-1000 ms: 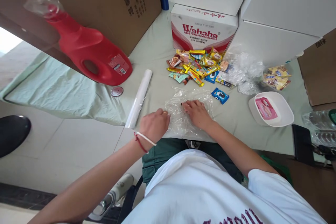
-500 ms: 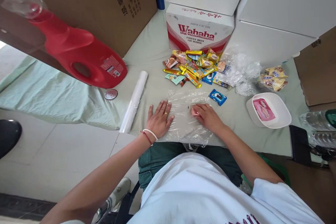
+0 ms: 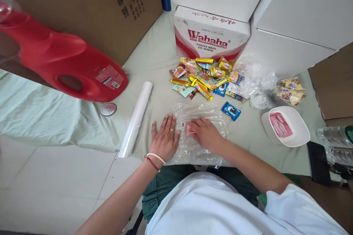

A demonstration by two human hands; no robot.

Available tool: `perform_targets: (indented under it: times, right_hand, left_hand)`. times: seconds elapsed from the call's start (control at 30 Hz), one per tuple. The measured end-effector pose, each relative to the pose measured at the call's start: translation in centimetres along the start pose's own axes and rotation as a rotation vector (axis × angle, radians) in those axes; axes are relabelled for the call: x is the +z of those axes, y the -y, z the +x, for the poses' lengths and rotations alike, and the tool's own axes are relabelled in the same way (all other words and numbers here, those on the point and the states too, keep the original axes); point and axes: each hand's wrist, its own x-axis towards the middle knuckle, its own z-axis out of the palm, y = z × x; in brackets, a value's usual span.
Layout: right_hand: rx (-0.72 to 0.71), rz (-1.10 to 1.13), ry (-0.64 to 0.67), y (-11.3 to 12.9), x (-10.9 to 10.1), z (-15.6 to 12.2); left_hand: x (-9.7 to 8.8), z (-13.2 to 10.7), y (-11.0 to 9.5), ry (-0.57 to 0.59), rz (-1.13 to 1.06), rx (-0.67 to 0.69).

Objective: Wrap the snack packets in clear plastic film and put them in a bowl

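Observation:
A clear plastic bag (image 3: 205, 112) lies flat on the pale green cloth (image 3: 154, 62) in front of me. My left hand (image 3: 164, 138) presses flat on the bag's left edge with fingers spread. My right hand (image 3: 203, 132) is inside or on the bag, fingers closed on a small pink snack packet (image 3: 189, 129). A blue cookie packet (image 3: 231, 110) lies just right of the bag. Behind it sits a pile of several wrapped snacks (image 3: 202, 75).
A roll of clear film (image 3: 135, 119) lies to the left, by a red jug (image 3: 60, 66) on its side and a small round lid (image 3: 108, 109). A white bowl (image 3: 299, 132) holds a pink packet. A Wahaha carton (image 3: 209, 33), crumpled plastic (image 3: 256, 80), boxes and bottles (image 3: 335, 136) surround.
My left hand went from curled to flat on the bag's left edge. My right hand now holds a pink packet and has slid it leftward in the bag.

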Motion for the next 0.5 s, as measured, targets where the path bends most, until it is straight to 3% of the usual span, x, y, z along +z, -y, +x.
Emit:
perform_targets:
  times: [0.07, 0.13, 0.27, 0.33, 0.43, 0.5]
  right_hand:
    - [-0.031, 0.057, 0.084, -0.7, 0.0, 1.1]
    - [-0.008, 0.165, 0.075, -2.4, -1.8, 3.4]
    - [0.293, 0.14, -0.247, -7.7, -7.4, 12.5]
    - [0.452, 0.047, -0.326, -10.3, -9.0, 18.1]
    - [0.564, 0.051, -0.306, -13.2, -8.5, 25.1]
    - [0.522, 0.123, -0.33, -14.6, -7.3, 27.9]
  left_hand:
    - [0.0, 0.0, 0.1, -0.016, 0.002, 0.006]
    - [0.1, 0.0, 0.1, -0.027, 0.007, 0.013]
    - [0.1, 0.0, 0.3, -0.03, -0.002, 0.026]
    - [0.1, 0.1, 0.3, -0.024, -0.013, 0.027]
    - [-0.1, 0.1, 0.2, -0.011, -0.025, 0.01]
    - [-0.2, 0.2, 0.1, 0.004, -0.036, -0.004]
